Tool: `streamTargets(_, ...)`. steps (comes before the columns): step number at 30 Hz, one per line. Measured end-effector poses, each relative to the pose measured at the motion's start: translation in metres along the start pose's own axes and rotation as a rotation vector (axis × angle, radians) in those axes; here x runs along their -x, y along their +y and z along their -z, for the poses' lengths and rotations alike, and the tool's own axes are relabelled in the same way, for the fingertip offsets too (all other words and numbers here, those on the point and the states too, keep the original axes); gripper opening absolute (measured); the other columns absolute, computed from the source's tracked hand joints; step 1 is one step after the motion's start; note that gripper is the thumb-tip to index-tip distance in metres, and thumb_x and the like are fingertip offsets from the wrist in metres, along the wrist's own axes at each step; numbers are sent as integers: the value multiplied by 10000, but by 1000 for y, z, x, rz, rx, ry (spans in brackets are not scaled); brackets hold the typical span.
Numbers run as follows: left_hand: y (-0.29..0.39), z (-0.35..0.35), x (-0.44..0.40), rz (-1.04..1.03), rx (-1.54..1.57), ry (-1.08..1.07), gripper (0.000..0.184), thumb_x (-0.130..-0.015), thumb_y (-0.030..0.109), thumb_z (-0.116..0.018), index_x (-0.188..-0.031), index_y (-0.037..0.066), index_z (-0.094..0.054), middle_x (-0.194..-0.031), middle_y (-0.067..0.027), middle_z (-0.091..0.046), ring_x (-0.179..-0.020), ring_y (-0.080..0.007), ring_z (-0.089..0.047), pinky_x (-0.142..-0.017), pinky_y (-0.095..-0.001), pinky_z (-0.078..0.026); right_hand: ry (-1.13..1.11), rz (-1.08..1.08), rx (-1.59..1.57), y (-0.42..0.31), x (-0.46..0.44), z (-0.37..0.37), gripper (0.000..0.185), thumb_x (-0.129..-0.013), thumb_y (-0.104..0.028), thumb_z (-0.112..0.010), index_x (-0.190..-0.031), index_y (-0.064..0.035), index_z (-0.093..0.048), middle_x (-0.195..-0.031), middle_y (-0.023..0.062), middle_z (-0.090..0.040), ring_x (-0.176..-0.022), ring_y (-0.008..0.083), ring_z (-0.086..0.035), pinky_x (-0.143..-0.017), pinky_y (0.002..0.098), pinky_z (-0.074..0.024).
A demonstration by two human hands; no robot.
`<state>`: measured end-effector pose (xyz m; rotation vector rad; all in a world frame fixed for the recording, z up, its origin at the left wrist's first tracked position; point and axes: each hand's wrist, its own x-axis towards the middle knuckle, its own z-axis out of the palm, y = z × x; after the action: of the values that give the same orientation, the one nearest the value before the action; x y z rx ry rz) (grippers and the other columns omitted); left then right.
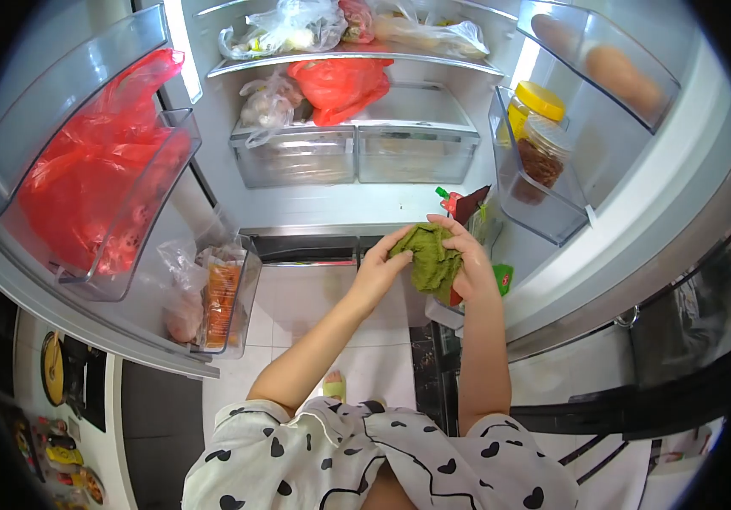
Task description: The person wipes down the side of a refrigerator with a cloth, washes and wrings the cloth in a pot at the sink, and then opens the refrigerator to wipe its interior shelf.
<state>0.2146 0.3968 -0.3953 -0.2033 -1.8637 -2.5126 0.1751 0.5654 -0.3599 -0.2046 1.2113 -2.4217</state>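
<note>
A crumpled green cloth [433, 259] is bunched up between my two hands, in front of the open fridge. My left hand [386, 259] grips its left side, thumb pressed on the front. On the other side, my right hand [466, 255] has its fingers closed around the cloth's right edge. Just behind my right hand, the lower right door shelf holds a pouch with a green cap [443, 194] and a dark red packet [472, 204]. The bare bottom shelf surface [323, 204] of the fridge lies beyond my hands.
Left door shelves hold a red plastic bag [93, 170] and an orange packet [222, 297]. Right door shelves carry eggs [620, 72], a yellow-lidded jar [538, 102] and a clear jar [544, 149]. Inside are a red bag [344, 89] and two clear drawers [416, 157].
</note>
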Motion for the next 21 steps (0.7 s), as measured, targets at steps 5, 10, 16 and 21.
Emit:
streamTargets(5, 2, 13, -12, 23, -30, 87, 369, -909, 105, -540, -1265, 7, -520, -1180, -55, -591, -1070, -127, -543, -935, -272, -418, -13, -44, -4, 2, -8, -7, 440, -802, 41, -408, -1226, 8, -521, -1123, 139, -581, -1010, 223, -596, -893, 337, -493)
streamTargets(10, 19, 26, -32, 111, 38, 112, 203, -913, 106, -563, -1097, 20, -568, -1014, -30, -600, -961, -85, -544, -842, -228, -433, 30, 14, -37, 7, -39, -13, 437, -799, 44, -415, -1223, 12, -516, -1099, 143, -591, -994, 221, -601, -884, 328, -498)
streamTargets(16, 21, 66, -92, 95, 145, 89, 115, -901, 158, -607, -944, 63, -558, -849, 7, -583, -792, -60, -535, -702, -215, -423, 110, 89, 29, 14, -92, -21, 406, -814, 38, -444, -1216, 15, -504, -1108, 133, -591, -1009, 209, -591, -892, 318, -488)
streamTargets(21, 56, 88, -137, 84, 358, 151, 105, -900, 151, -612, -928, 60, -568, -819, -13, -607, -726, -89, -582, -651, -236, -474, 179, 135, 185, 21, -137, -38, 351, -870, -15, -516, -1221, -3, -497, -1139, 117, -589, -1031, 170, -573, -880, 284, -468)
